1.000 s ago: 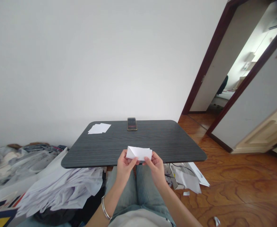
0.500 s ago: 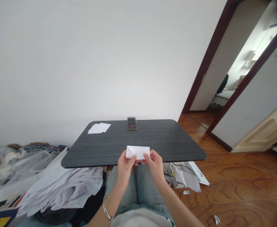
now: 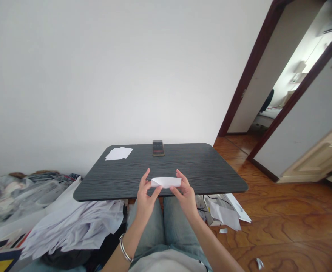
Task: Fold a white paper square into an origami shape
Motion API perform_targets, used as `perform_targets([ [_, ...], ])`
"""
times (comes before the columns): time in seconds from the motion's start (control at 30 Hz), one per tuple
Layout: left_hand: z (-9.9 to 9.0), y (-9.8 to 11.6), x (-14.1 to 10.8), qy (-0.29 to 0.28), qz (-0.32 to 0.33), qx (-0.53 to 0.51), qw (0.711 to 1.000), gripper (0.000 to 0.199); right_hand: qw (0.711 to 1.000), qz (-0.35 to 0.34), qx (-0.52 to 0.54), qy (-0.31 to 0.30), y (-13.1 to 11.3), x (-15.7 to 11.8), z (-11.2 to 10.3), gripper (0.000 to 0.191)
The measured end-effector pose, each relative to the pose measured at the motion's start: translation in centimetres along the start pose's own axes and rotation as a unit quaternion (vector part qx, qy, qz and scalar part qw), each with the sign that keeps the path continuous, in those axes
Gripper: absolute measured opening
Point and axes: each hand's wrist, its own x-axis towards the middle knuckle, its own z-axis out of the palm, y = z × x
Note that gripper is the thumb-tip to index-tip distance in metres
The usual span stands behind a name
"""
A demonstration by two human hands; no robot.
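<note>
Right at the near edge of a dark table (image 3: pixel 199 166), roughly mid-width, is a small folded white paper (image 3: pixel 166 181), kinda long and narrow, with a slanted fold line toward its left end. Left hand (image 3: pixel 147 199) has the left part pinched, thumb on the near edge; right hand (image 3: pixel 186 196) grips the right part pretty much the same way, both with some fingers sticking up. Can't tell if the paper's touching the tabletop. Far left there's some overlapping white sheets (image 3: pixel 119 153), and a phone (image 3: pixel 158 148) sits far-center near the wall (image 3: pixel 154 68).
</note>
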Motion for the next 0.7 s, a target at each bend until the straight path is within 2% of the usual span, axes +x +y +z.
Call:
perform_targets([
  [0.1, -0.4, -0.2, 0.4, -0.028, -0.031, -0.025, 0.999, 0.02, 0.999, 0.001, -0.025, -0.021, 0.2, 0.2, -0.2, 0.019],
  [0.17, -0.3, -0.3, 0.5, -0.05, -0.084, -0.095, 0.991, 0.025, 0.999, 0.037, 0.003, -0.04, 0.3, 0.3, -0.2, 0.02],
  [0.3, 0.0, -0.4, 0.7, -0.057, -0.168, -0.195, 0.965, 0.03, 0.988, 0.112, 0.095, -0.043, 0.3, 0.1, 0.1, 0.026],
  [0.47, -0.2, -0.1, 0.8, -0.071, -0.218, -0.22, 0.948, 0.036, 0.974, 0.183, 0.122, -0.051, 0.3, 0.2, -0.1, 0.034],
  [0.7, -0.8, -0.4, 1.2, -0.11, -0.246, -0.215, 0.939, 0.039, 0.966, 0.217, 0.108, -0.088, 0.9, 0.8, -0.7, 0.038],
])
